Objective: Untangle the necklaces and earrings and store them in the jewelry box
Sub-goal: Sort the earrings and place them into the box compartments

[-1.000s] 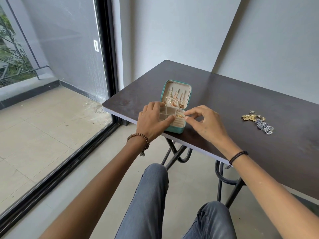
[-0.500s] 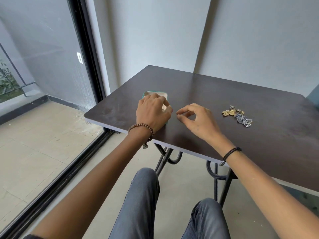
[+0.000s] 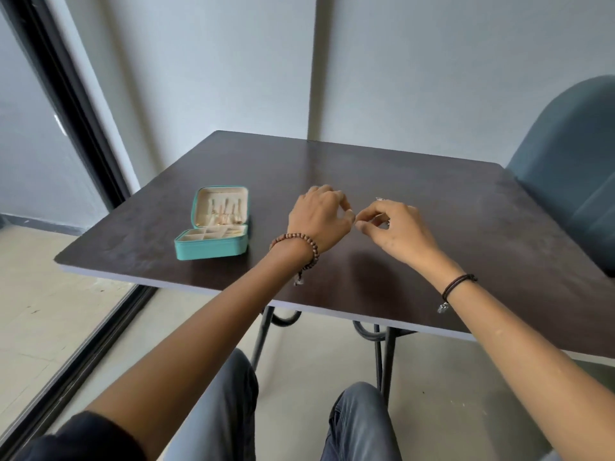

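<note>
Head view: open jewelry box [image 3: 213, 244] near the bench's [image 3: 482, 234] front-left corner, long axis along the front edge, lid upright at its far side. Mid-bench, left hand [image 3: 319, 221] and right hand [image 3: 399, 234] curl their fingers tip to tip; what they grasp, cannot tell.

Left: open teal jewelry box [image 3: 213, 242] on dark brown tabletop [image 3: 482, 234]
Gap: bare strip between box and left hand [image 3: 319, 217]
Right: blue padded chair back [image 3: 572, 181] at table edge

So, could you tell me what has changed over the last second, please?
Both hands came off the open teal jewellery box and moved right: left hand and right hand now meet, fingers curled, over the tangled jewellery pile, mostly hidden. The box stays open on the dark table.
</note>
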The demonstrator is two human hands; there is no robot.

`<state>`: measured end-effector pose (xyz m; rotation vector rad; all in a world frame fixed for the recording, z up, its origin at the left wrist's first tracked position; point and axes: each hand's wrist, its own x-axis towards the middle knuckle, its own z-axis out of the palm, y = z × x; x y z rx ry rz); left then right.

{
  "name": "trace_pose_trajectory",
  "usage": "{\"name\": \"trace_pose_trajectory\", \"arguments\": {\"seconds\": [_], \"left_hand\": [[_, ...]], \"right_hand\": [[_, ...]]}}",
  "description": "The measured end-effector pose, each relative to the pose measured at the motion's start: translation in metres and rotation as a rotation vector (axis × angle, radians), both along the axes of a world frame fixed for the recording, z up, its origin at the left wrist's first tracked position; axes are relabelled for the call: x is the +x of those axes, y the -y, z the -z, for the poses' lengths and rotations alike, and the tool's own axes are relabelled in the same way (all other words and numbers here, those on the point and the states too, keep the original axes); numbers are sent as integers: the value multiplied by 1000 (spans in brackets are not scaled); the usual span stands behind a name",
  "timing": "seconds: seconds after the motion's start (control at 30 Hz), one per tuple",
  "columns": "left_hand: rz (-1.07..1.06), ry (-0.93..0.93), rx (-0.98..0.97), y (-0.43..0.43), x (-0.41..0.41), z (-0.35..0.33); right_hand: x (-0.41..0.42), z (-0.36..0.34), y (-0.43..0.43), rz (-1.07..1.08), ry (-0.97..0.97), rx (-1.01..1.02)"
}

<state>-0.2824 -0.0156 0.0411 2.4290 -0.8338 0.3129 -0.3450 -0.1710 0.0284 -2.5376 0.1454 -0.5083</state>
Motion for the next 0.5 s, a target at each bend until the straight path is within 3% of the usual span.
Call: {"name": "trace_pose_trajectory", "arguments": {"seconds": [0.27, 0.5], "left_hand": [[138, -36, 139, 85, 43, 3], [159, -4, 317, 134, 68, 15]], "right_hand": [[23, 4, 80, 222, -51, -16], [47, 13, 101, 255, -167, -34]]}}
